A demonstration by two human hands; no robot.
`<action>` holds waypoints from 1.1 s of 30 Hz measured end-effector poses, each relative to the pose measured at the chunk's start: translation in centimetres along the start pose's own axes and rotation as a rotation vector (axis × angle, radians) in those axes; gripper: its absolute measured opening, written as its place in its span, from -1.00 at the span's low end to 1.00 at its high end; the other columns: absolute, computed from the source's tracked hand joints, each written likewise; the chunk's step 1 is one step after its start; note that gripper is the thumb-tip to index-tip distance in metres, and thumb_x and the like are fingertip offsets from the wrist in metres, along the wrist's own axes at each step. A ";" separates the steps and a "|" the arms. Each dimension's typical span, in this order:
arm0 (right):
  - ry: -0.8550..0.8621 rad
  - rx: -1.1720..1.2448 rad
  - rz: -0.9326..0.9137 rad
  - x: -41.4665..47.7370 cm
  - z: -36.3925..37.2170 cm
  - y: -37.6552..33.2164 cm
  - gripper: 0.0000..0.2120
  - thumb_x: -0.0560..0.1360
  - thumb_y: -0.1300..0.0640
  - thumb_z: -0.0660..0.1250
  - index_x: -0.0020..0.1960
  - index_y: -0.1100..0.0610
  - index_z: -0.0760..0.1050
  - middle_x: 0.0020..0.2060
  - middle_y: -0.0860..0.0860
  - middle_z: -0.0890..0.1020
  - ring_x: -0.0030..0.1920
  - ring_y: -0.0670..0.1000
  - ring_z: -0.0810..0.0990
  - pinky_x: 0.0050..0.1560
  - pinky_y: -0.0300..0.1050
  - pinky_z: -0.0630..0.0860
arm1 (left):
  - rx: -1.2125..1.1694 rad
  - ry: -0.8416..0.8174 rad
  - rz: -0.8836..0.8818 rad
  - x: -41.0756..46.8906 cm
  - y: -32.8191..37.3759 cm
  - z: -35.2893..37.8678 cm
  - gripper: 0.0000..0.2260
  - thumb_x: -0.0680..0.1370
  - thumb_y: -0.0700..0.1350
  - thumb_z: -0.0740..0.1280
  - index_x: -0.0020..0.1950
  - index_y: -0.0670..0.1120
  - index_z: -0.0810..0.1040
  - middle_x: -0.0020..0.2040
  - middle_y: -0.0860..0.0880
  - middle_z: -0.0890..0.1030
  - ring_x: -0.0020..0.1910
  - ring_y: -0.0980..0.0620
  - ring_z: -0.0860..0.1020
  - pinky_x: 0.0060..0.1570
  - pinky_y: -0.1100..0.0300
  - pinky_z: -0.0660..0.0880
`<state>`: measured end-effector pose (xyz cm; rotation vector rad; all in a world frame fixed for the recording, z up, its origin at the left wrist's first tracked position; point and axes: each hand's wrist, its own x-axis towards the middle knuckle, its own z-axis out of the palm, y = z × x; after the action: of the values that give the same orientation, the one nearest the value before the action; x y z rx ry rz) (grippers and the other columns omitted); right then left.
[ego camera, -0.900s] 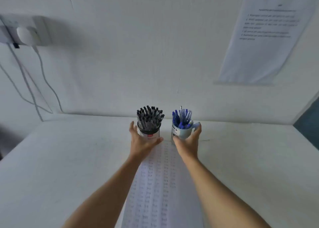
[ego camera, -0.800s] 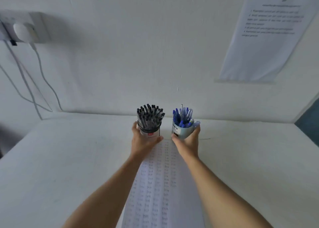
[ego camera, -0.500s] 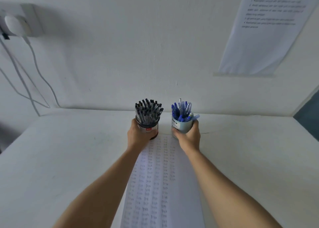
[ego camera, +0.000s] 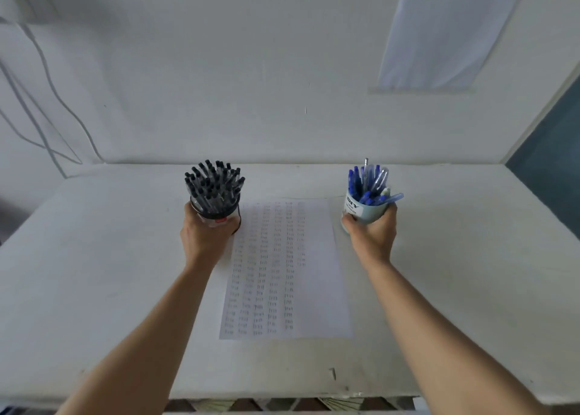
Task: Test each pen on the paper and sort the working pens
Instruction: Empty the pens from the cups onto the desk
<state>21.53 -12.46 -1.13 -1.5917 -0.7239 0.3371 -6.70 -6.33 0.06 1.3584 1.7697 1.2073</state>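
Observation:
A sheet of paper (ego camera: 292, 276) covered in rows of small pen marks lies flat in the middle of the white table (ego camera: 94, 273). My left hand (ego camera: 204, 238) grips a round holder (ego camera: 216, 218) packed with several black-capped pens (ego camera: 213, 182), just off the paper's upper left corner. My right hand (ego camera: 373, 235) grips a pale blue mug (ego camera: 361, 210) holding several blue pens (ego camera: 368, 182), just off the paper's upper right corner. Whether either container touches the table is unclear.
A white wall rises right behind the table. A printed sheet (ego camera: 445, 34) is stuck to it at the upper right, and white cables (ego camera: 53, 100) hang at the left. The table's front edge (ego camera: 282, 395) runs along the bottom of the view.
Both hands closed round the containers, which stood side by side at the paper's top, and moved them apart, the black pens to the left and the blue mug to the right. The camera tilted down.

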 end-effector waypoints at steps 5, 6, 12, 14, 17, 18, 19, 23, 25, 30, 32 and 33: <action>0.076 -0.017 -0.002 -1.2 -2.2 0.8 -0.45 0.22 0.27 0.53 0.10 0.02 0.38 -0.02 0.05 0.61 -0.13 -0.02 0.63 -0.15 -0.20 0.55 | -0.023 0.040 -0.075 -1.3 -1.5 -1.7 -0.38 0.29 0.00 0.56 0.27 0.04 0.38 0.08 0.04 0.53 0.14 -0.09 0.53 0.15 -0.10 0.55; 0.076 -0.007 -0.002 -1.3 -2.4 0.8 -0.45 0.23 0.30 0.53 0.11 0.02 0.37 -0.03 0.04 0.61 -0.15 -0.09 0.62 -0.17 -0.28 0.52 | -0.026 0.046 -0.079 -1.5 -1.7 -2.0 -0.38 0.28 0.01 0.55 0.27 0.03 0.38 0.08 0.03 0.53 0.13 -0.09 0.53 0.15 -0.10 0.55; 0.037 0.015 0.052 -1.8 -3.0 0.2 -0.41 0.28 0.32 0.52 0.18 0.04 0.33 -0.03 0.00 0.60 -0.24 -0.32 0.58 -0.26 -0.43 0.47 | -0.010 0.063 -0.106 -1.9 -1.9 -2.3 -0.41 0.34 -0.04 0.55 0.27 -0.01 0.36 0.08 0.00 0.53 0.11 -0.09 0.52 0.14 -0.09 0.55; 0.031 0.021 0.045 -2.0 -3.1 0.2 -0.41 0.28 0.32 0.52 0.21 0.07 0.36 0.02 0.03 0.59 -0.18 -0.28 0.59 -0.22 -0.40 0.49 | 0.000 0.063 -0.106 -1.9 -1.8 -2.3 -0.42 0.34 -0.05 0.54 0.27 -0.03 0.36 0.08 -0.02 0.53 0.10 -0.09 0.51 0.12 -0.06 0.54; 0.019 -0.006 0.044 -2.1 -3.0 0.1 -0.44 0.31 0.36 0.49 0.19 0.07 0.35 0.01 0.02 0.56 -0.19 -0.28 0.57 -0.18 -0.38 0.50 | 0.012 0.059 -0.103 -1.9 -1.8 -2.3 -0.46 0.35 -0.08 0.54 0.22 -0.05 0.35 0.06 -0.02 0.52 0.08 -0.09 0.52 0.03 0.03 0.50; 0.024 -0.004 0.047 -2.2 -2.9 -0.1 -0.46 0.31 0.35 0.48 0.19 0.08 0.36 0.02 0.05 0.57 -0.16 -0.20 0.60 -0.13 -0.28 0.55 | 0.014 0.055 -0.104 -1.9 -1.8 -2.3 -0.45 0.35 -0.07 0.55 0.23 -0.05 0.35 0.07 -0.02 0.52 0.09 -0.10 0.53 0.02 0.04 0.50; 0.035 -0.011 0.072 -2.6 -2.6 -0.3 -0.45 0.31 0.32 0.47 0.24 0.11 0.36 0.08 0.10 0.57 -0.06 -0.06 0.62 -0.03 -0.10 0.58 | 0.014 0.048 -0.108 -1.9 -1.8 -2.3 -0.43 0.35 -0.07 0.55 0.25 -0.07 0.34 0.08 -0.03 0.52 0.10 -0.10 0.53 0.02 0.03 0.50; 0.159 -0.213 0.329 -5.2 -1.1 -1.9 -0.10 0.36 0.18 0.49 0.54 0.30 0.09 0.47 0.21 0.27 0.41 0.27 0.32 0.33 0.16 0.35 | 0.000 0.026 -0.070 -2.0 -1.7 -2.5 -0.16 0.28 0.00 0.61 0.43 -0.06 0.24 0.22 -0.04 0.52 0.18 -0.05 0.52 0.14 -0.01 0.53; 0.227 -0.245 0.350 -7.4 -0.4 -3.2 -0.15 0.32 0.19 0.48 0.50 0.27 0.16 0.44 0.18 0.28 0.36 0.28 0.33 0.26 0.16 0.34 | 0.001 0.022 -0.048 -2.0 -1.5 -2.6 -0.09 0.25 0.04 0.64 0.46 -0.07 0.22 0.24 -0.04 0.52 0.18 -0.03 0.52 0.17 0.00 0.53; -0.068 -0.257 0.151 -12.2 2.5 -4.1 -0.44 0.38 0.25 0.42 0.34 0.20 0.36 0.30 0.12 0.43 0.32 0.17 0.35 0.24 0.01 0.23 | -0.056 0.026 -0.067 -2.0 -0.7 -2.7 -0.24 0.33 -0.02 0.62 0.40 -0.07 0.29 0.11 0.05 0.50 0.09 0.01 0.51 0.08 0.07 0.53; -0.277 -0.305 -0.053 -13.4 3.8 -4.3 -0.55 0.43 0.22 0.39 0.31 0.14 0.42 0.28 0.04 0.48 0.33 0.08 0.38 0.26 -0.06 0.22 | -0.072 0.028 -0.073 -2.0 -0.5 -3.0 -0.27 0.32 -0.02 0.62 0.37 -0.04 0.33 0.09 0.07 0.50 0.10 0.01 0.52 0.10 0.05 0.55; -0.385 -0.329 -0.142 -13.7 4.6 -4.3 -0.57 0.46 0.20 0.37 0.32 0.11 0.43 0.31 0.02 0.48 0.36 0.05 0.37 0.32 -0.07 0.20 | -0.072 0.030 -0.072 -1.9 -0.5 -3.1 -0.28 0.31 -0.02 0.62 0.36 -0.03 0.34 0.08 0.08 0.51 0.10 0.00 0.53 0.10 0.04 0.56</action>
<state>7.30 -17.39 -0.33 -1.7915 -1.2334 0.4430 -9.03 -9.11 0.72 1.2315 1.7625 1.2461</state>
